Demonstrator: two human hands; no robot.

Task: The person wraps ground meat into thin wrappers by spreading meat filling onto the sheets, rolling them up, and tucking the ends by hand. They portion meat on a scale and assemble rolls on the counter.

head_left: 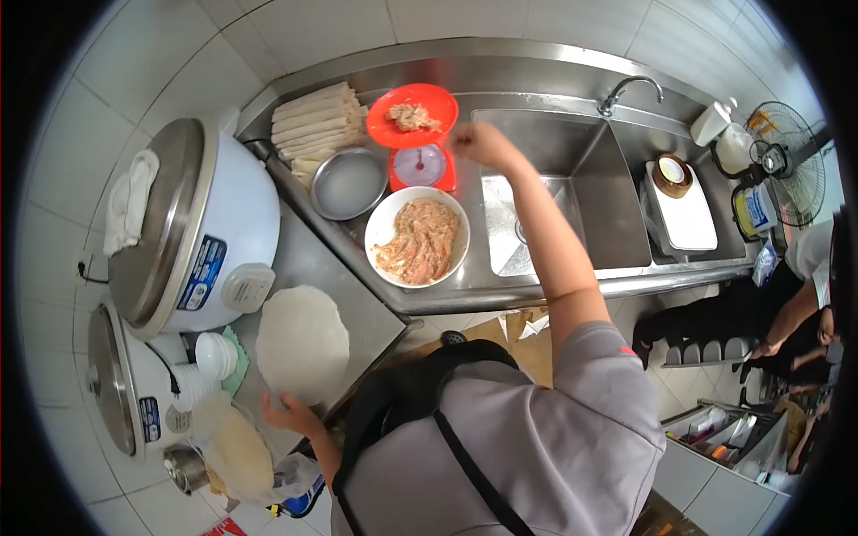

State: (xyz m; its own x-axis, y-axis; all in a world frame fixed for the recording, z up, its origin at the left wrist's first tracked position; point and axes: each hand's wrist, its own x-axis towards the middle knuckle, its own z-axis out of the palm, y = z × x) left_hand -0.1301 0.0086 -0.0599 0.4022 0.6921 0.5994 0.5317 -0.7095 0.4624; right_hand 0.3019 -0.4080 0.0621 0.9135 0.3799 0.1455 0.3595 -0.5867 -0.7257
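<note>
My left hand (293, 416) is at the near edge of a thin, pale round wrapper sheet (304, 339) on the steel counter. Its fingers are apart and hold nothing; whether they touch the sheet I cannot tell. My right hand (481, 145) is closed beside the red plate (382, 131), and what its fingers may hold is hidden. On the plate sits a lump of minced filling (412, 117), above a red kitchen scale (420, 168). A white bowl (461, 234) of minced filling (418, 241) stands in front of the scale.
Rolled wrappers (313, 121) are stacked behind a round metal pan (349, 183). Two large cookers (223, 223) line the left side. A double sink (554, 214) with a tap (633, 85) lies to the right. Another person (804, 295) is at far right, near a fan (791, 161).
</note>
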